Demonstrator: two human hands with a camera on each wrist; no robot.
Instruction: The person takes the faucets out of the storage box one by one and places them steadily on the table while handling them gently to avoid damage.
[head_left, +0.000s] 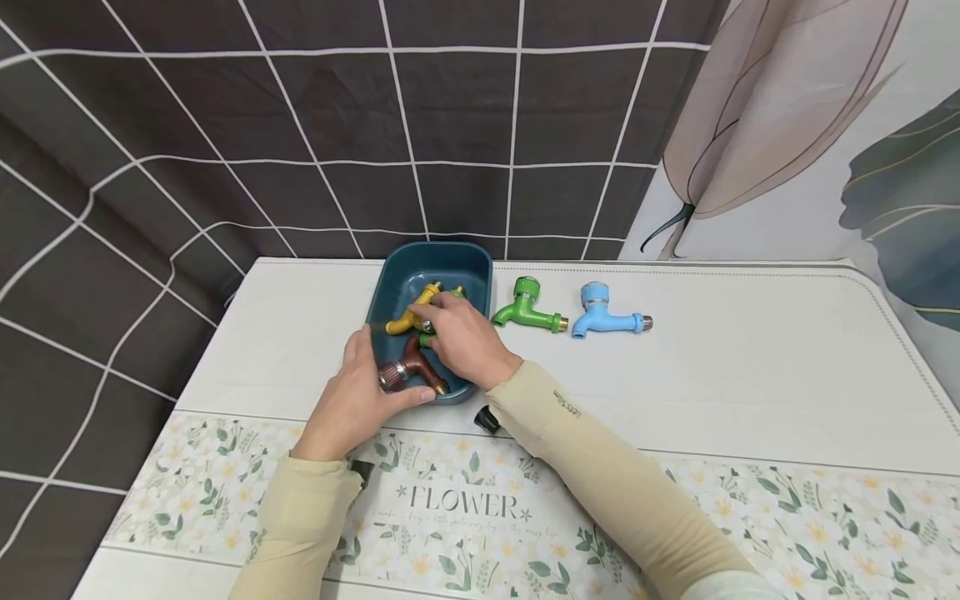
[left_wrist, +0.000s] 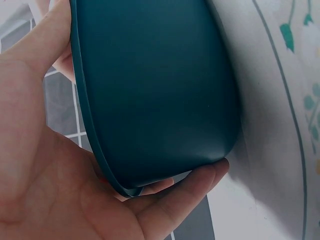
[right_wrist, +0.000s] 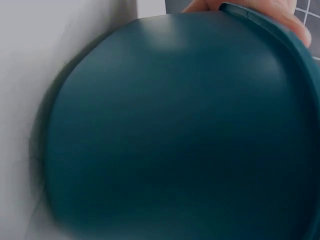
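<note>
A dark teal plastic basin [head_left: 468, 255] stands on the table against the wall. My left hand [head_left: 351, 408] holds its near left corner, thumb over the rim and fingers along the outer wall, as the left wrist view shows. Inside lie a yellow faucet [head_left: 401, 322] and a brown faucet [head_left: 414, 363]. My right hand [head_left: 468, 340] reaches into the basin and grips a green faucet [head_left: 425, 340], mostly hidden under the fingers. The right wrist view shows only the basin's outer wall [right_wrist: 175, 125] and part of a hand at the rim.
Right of the basin, another green faucet [head_left: 528, 310] and a light blue faucet [head_left: 604, 313] lie on the white tablecloth [head_left: 750, 375]. A small black object [head_left: 487, 419] sits beside my right sleeve. A dark curtain with white grid lines [head_left: 465, 108] hangs behind.
</note>
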